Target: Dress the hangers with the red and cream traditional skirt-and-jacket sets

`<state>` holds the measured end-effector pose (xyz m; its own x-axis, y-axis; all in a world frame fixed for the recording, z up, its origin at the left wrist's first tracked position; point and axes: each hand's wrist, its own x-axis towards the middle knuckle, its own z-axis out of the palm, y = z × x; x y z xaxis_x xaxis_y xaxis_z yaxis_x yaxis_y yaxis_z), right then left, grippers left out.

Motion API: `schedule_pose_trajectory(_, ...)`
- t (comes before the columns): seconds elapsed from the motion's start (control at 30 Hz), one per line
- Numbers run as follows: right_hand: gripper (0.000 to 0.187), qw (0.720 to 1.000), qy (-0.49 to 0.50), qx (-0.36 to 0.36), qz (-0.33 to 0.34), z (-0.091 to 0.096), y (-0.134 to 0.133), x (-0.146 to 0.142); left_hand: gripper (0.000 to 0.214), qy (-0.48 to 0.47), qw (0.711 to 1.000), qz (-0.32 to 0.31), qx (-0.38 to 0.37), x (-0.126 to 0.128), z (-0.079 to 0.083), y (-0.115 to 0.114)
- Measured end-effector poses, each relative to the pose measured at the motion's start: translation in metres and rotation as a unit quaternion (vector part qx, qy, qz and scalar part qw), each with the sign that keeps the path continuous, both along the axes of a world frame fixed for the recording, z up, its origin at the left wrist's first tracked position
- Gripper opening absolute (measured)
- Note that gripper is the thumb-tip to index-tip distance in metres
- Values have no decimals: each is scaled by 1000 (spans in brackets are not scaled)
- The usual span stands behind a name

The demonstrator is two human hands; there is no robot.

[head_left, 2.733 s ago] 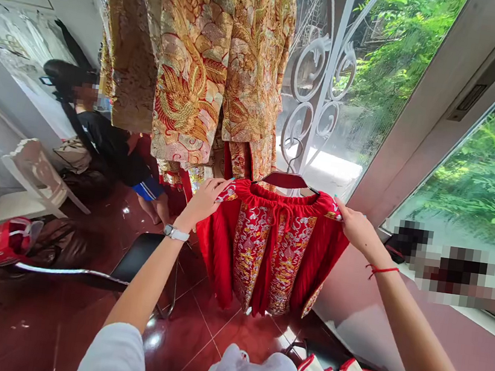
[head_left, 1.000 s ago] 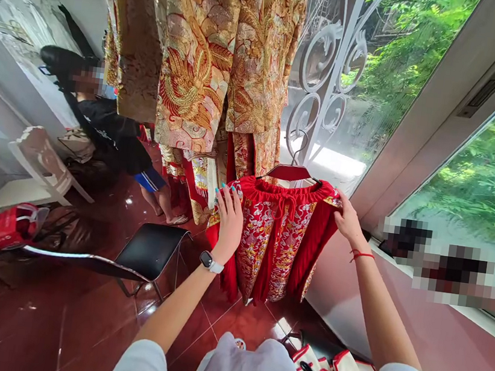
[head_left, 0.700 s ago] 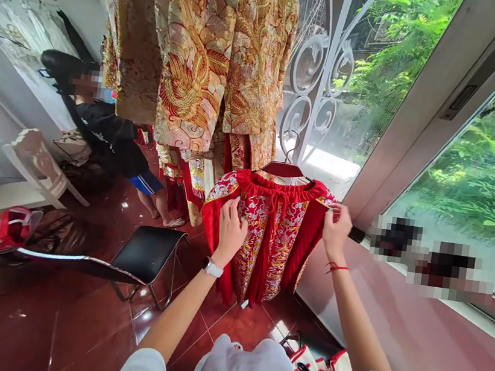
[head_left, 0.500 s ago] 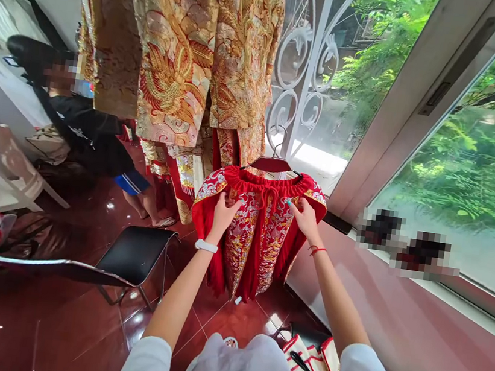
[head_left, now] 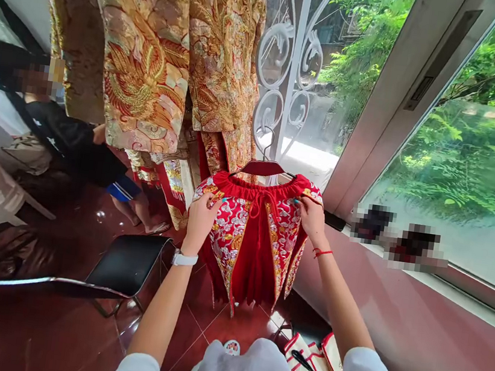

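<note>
A red cape [head_left: 261, 245] with silver and gold embroidery hangs on a dark red hanger [head_left: 264, 168]. Its gathered neckline has a thin red cord tied in a bow at the front, and the front panels part below it. My left hand [head_left: 199, 220] pinches the cape's embroidered cloth near the left shoulder. At the opposite shoulder my right hand [head_left: 313, 220] is closed on the fabric, thumb and fingers at its edge. What the hanger's hook rests on is hard to make out.
Gold embroidered robes [head_left: 146, 69] hang at upper left. A black chair [head_left: 127, 264] stands left, with a person [head_left: 67, 131] in dark clothes beyond. White bags with red trim [head_left: 312, 364] lie low right. A window ledge [head_left: 478, 301] runs along the right, under sliding glass.
Both hands have moved outward toward the cape's shoulders, spreading the embroidered front panels apart and showing more plain red cloth between. The view has shifted slightly to the right.
</note>
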<state>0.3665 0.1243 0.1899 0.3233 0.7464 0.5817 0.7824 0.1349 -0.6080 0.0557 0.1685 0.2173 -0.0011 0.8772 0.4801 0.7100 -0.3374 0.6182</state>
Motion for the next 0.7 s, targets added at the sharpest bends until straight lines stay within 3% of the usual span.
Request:
schedule_pose_trajectory(0.1,32,1000,14,13,-2,-7,-7,1,17,18,1000,-3,16,-5,-12,-3)
schedule_pose_trajectory(0.23,39,977,142,146,-65,-4,-7,24,17,24,991,7,132,4,-15,-8)
schedule_pose_trajectory(0.3,45,973,172,153,-30,-1,2,38,18,37,977,-9,208,27,-5,-12)
schedule_pose_trajectory(0.37,50,968,219,102,67,-1,15,49,24,94,958,-93,255,62,12,-12)
schedule_pose_trajectory(0.43,50,946,287,61,137,-4,25,53,31,187,926,-187,270,102,31,-7)
schedule_pose_trajectory(0.57,39,936,316,93,120,-13,33,52,31,333,882,-205,262,156,57,17)
schedule_pose_trajectory(0.7,34,943,301,97,104,-9,40,53,35,370,868,-208,258,162,58,35)
